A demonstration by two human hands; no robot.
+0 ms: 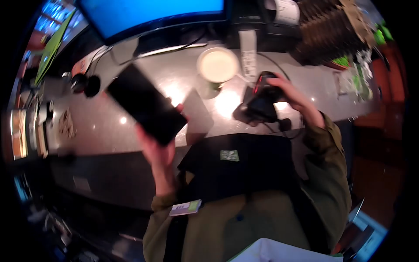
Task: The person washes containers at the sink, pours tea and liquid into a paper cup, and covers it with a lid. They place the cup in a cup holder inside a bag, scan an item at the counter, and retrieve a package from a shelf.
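Note:
My left hand [156,150] is closed around the lower end of a flat black rectangular slab [144,102], held tilted above the counter. Blur hides whether it is a tablet or a folder. On the right, my right hand [290,89] has its fingers wrapped over a black corded device [264,102] with a red-lit edge, which looks like a barcode scanner. A dark base or stand [248,115] is under or beside it; I cannot tell whether they touch. Between the two hands stands a cup with a pale round top [217,65].
A metal counter [100,135] carries a lit blue monitor [157,17] at the back. A receipt printer [251,17] trails a long paper strip [248,54]. Stacked brown cardboard carriers [329,32] stand at back right, with clear-and-green packets [355,83] nearby. Cables cross the counter.

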